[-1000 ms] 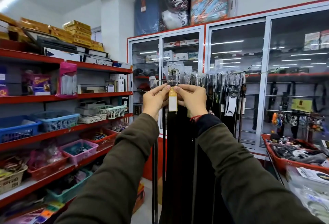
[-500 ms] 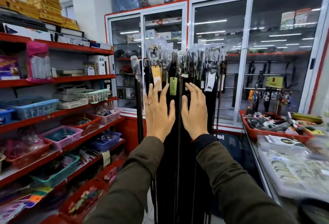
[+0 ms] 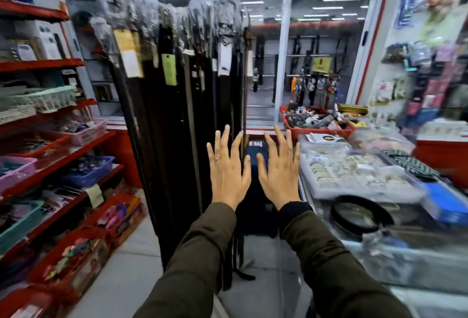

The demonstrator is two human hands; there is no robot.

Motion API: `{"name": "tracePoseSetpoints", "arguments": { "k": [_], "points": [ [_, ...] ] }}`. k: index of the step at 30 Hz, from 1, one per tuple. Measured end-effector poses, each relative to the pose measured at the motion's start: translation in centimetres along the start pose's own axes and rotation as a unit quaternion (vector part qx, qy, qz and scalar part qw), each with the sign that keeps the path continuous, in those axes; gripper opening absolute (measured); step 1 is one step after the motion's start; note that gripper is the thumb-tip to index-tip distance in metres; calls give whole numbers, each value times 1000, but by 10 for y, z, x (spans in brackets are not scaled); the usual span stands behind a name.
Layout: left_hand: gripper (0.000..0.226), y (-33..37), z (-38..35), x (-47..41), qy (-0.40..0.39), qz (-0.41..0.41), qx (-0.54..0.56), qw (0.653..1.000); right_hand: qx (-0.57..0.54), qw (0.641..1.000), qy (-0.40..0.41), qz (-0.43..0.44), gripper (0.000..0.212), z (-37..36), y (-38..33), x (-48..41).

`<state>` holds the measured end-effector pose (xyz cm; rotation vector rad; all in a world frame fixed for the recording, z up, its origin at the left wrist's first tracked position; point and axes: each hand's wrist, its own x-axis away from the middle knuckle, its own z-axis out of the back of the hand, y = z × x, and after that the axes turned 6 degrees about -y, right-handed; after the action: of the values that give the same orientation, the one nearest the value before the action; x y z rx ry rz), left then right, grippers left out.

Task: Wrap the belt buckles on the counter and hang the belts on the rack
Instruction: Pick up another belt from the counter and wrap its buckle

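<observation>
Left hand (image 3: 228,171): empty, fingers spread, before hanging belts (image 3: 177,128)
Right hand (image 3: 279,172): empty, fingers spread
Coiled belt (image 3: 361,216): lying on counter (image 3: 405,262)
Rack: belts hang, buckles bagged

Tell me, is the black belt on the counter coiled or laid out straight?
Coiled. The black belt lies in a round loop on the glass counter, right of the open right hand.

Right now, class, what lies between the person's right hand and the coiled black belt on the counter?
In the head view, only bare glass counter edge separates the right hand from the coiled black belt; the tray of small items sits just behind.
</observation>
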<state>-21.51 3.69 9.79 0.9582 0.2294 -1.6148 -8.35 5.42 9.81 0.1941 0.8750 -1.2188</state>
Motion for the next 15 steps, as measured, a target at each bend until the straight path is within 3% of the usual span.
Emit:
{"name": "tracePoseSetpoints", "arguments": {
  "k": [9,15],
  "points": [
    [56,76,-104,43,-126,-35,60,990,83,984,-97,-127,52,28,134,68],
    [61,116,-169,64,-246,-94,65,963,133,944,-183,-242,77,51,220,102]
  ]
}}
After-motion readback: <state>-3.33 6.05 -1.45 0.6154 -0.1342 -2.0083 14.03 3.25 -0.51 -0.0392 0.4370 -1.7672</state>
